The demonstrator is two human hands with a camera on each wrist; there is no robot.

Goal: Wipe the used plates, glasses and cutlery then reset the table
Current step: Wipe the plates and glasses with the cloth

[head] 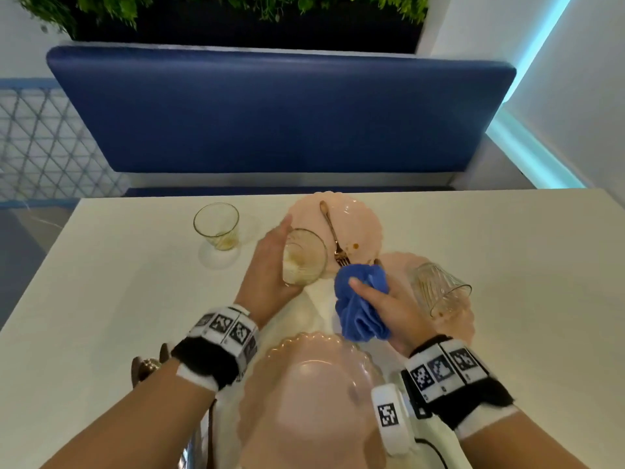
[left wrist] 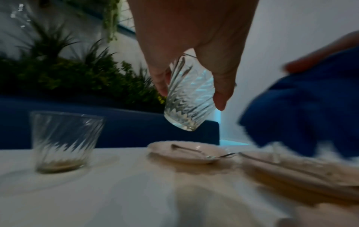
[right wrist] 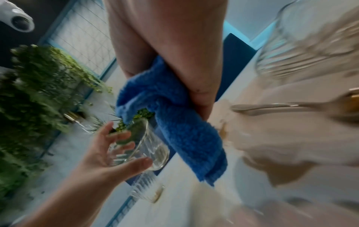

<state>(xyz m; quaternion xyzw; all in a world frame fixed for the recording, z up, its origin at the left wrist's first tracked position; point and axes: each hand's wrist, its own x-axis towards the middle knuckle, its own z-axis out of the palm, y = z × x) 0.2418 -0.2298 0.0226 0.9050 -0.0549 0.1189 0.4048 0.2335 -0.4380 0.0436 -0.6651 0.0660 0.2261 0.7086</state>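
My left hand (head: 270, 265) grips a ribbed drinking glass (head: 303, 257) tilted above the white table (head: 101, 316), its mouth turned toward me; the left wrist view shows fingers and thumb wrapped round this glass (left wrist: 189, 95). My right hand (head: 382, 299) holds a bunched blue cloth (head: 362, 299) just right of the glass rim, and the cloth (right wrist: 170, 122) hangs beside the glass (right wrist: 147, 150). A pink scalloped plate (head: 358, 225) with a fork (head: 333, 236) on it and brown smears lies behind. A second glass (head: 216, 226) with residue stands at the left.
A third glass (head: 439, 289) lies on its side on another pink plate (head: 463, 319) at the right. A large pink plate (head: 314, 394) sits close to me between my wrists. Cutlery handles (head: 148, 367) show beside my left forearm. A blue bench (head: 270, 113) backs the table.
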